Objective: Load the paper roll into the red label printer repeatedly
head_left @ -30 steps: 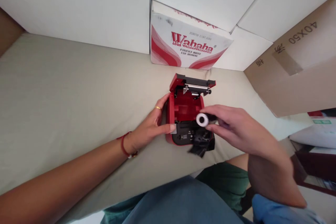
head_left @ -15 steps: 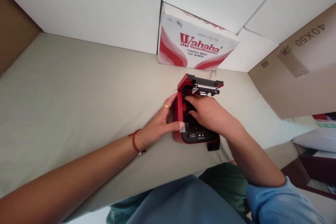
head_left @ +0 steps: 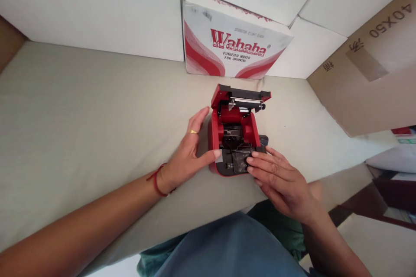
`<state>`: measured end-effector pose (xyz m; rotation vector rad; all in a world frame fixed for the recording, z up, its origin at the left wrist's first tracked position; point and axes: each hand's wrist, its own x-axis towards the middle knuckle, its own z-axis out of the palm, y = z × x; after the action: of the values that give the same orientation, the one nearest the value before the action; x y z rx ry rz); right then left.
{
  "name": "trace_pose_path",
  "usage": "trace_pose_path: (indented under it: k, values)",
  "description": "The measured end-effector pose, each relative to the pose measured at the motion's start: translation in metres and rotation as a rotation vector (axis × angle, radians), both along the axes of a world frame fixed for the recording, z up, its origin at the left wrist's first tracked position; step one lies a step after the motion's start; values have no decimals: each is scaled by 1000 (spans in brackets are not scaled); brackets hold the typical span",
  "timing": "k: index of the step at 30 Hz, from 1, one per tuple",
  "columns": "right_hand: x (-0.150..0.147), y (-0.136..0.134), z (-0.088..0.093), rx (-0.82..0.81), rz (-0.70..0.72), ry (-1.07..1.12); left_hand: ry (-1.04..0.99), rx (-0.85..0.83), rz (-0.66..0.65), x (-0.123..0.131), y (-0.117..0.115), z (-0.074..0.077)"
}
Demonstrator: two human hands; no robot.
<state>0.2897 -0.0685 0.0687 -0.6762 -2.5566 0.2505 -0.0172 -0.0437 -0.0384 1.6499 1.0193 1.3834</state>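
A small red printer [head_left: 215,132] stands on a beige surface [head_left: 81,117] with its lid [head_left: 242,94] hinged up at the back. In its open bay lies a dark roll [head_left: 231,132], and a dark film strip [head_left: 238,159] runs from it over the black front panel. My left hand [head_left: 186,156] clasps the printer's left side, thumb on the front corner, fingers along the wall. My right hand [head_left: 279,179] is at the front right, its fingers pressed together with the tips on the film strip's edge; the thumb is hidden.
A white and red "Wahaha" carton [head_left: 234,49] stands right behind the printer, between plain white boxes [head_left: 97,8]. A brown cardboard box [head_left: 367,78] marked 40X50 leans in from the right. My knee in blue cloth [head_left: 227,246] is below the surface's near edge.
A second ago my right hand held a white-cored roll above the printer. It then reached into the bay, and has now drawn back to the front with the dark film.
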Motion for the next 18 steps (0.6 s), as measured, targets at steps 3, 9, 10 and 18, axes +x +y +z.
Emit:
trace_pose_path:
  k: [3,9,10,18]
  values:
    - [0,1,-6,-9,-8,37,208,328,234,2,-14,19]
    - [-3,9,0,-96,37,120,603,702,94,20,-38,50]
    - [-4,15,1,-135,12,176,637,695,89,22,-39,52]
    - [-40,126,-6,-406,-520,631,663,693,104,26,-40,46]
